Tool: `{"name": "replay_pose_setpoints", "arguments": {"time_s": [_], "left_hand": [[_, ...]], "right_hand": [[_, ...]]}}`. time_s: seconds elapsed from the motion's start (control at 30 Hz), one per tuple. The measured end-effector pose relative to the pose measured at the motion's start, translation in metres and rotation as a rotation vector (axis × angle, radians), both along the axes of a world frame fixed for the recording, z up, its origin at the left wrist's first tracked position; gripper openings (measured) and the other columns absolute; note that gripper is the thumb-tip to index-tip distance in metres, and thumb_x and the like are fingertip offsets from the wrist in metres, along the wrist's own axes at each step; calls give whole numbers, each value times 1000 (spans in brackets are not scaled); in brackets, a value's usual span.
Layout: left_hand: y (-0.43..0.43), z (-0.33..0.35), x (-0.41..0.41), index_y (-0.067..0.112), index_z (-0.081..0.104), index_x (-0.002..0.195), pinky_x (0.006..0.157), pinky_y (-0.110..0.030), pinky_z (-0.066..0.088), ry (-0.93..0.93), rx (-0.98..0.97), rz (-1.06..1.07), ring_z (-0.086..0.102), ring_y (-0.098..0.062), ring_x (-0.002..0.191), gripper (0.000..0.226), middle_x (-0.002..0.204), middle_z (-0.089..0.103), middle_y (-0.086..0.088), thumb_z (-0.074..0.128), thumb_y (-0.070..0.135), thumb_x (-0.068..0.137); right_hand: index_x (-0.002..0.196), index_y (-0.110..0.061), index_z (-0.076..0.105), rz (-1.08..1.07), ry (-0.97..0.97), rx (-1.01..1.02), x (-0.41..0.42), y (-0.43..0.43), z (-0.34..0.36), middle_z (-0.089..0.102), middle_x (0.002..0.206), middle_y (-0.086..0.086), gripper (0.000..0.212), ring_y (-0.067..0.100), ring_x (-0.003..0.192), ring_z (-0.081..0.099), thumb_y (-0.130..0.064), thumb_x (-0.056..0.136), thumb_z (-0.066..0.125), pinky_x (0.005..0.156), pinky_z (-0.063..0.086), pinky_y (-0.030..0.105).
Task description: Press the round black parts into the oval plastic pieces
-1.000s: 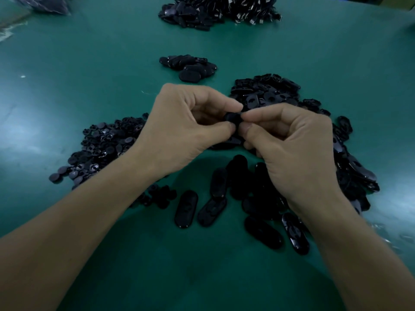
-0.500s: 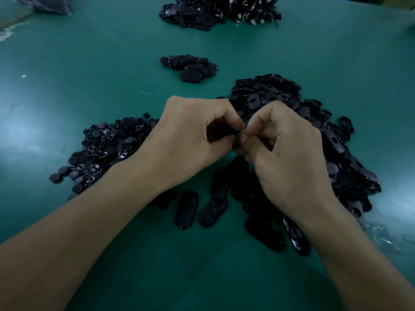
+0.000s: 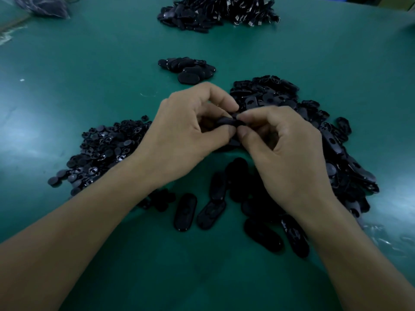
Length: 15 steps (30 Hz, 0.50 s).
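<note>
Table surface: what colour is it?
Dark teal green, plain, as the head view shows: table surface.

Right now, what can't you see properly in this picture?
All in the head view:
- The black piece pinched between the left hand and right hand: fingers cover most of it, so whether the round part is seated is unclear.
- Oval pieces nearest the person: partly under the right wrist and in dark shadow.
- Far pile: cut off by the top edge.
- Dark bag: cut off at the top-left corner.
</note>
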<state>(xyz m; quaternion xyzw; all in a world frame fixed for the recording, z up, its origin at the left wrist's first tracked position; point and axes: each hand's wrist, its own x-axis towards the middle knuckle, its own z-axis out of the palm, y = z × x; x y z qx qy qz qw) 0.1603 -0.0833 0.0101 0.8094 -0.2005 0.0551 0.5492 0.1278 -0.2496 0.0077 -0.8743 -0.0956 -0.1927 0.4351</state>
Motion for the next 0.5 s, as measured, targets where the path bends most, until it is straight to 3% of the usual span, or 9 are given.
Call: {"name": "replay_pose_setpoints", "arguments": {"time_s": [0.1,0.2,0.33,0.5], "left_hand": [[2,1,2,23,65,98,77,-38,60,96,-83,-61,73,-25,79,23,85,77,5,74,13,79],[2,0,2,23,69,93,78,-27,60,80,-96,-70,73,-12,77,22,85,77,2,78,6,83],[4,1,2,21,74,96,81,-27,60,87,-124,-62,74,-12,82,20,86,77,-1,80,8,82],[3,3,0,16,74,95,73,-19,57,141,-157,-58,73,-8,75,21,83,78,-2,80,4,79]], "right_hand": [[93,-31,68,53,87,163,2,-4,1,71,85,-14,16,0,83,68,-15,91,71,73,52,14],[90,-31,68,76,158,281,3,-6,0,74,81,-11,15,5,77,71,-17,89,73,66,53,17],[87,-31,69,63,153,288,3,-6,2,74,76,-10,13,7,71,71,-20,88,75,62,55,19],[84,-30,70,70,161,272,3,-9,1,74,73,-10,12,7,67,71,-20,85,78,61,55,20]]}}
